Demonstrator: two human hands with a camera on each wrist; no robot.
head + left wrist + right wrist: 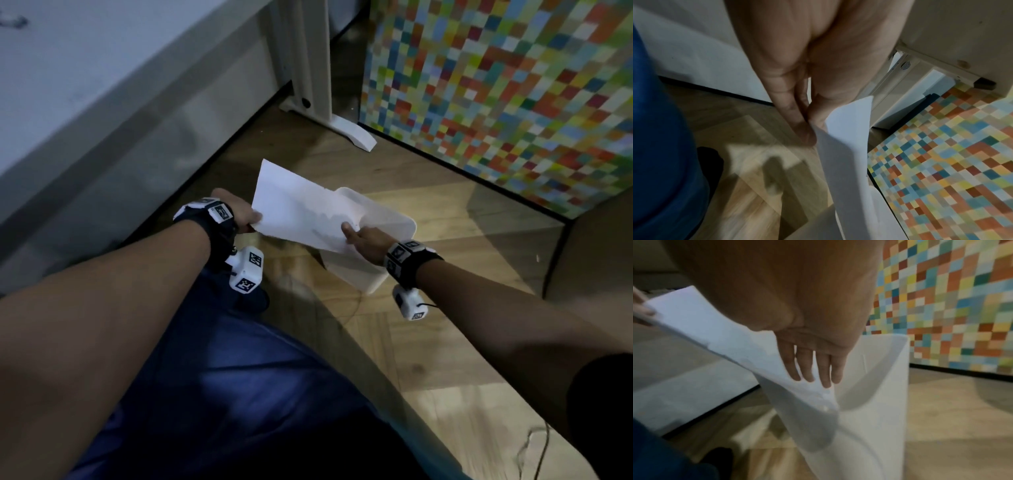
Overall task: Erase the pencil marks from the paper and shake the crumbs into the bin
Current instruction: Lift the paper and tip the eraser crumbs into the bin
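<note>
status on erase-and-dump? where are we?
Done, apparently: erasing, since the paper is off the desk and neither hand shows an eraser. In hand: the left hand pinches one edge and the right hand holds the other, with the sheet sagging over the white bin. Left: finishing the shake; crumbs are too small to see.

No readable txt, brand or nr is showing anywhere for you. Your wristbands (pixel 219 212) and the white camera blocks (pixel 247 270) under them are carrying only black-and-white square code markers, no letters. Your paper (pixel 301 209) is showing faint grey smudges, too blurred to read as writing. The white bin (pixel 879 402) is showing no label in any view.
</note>
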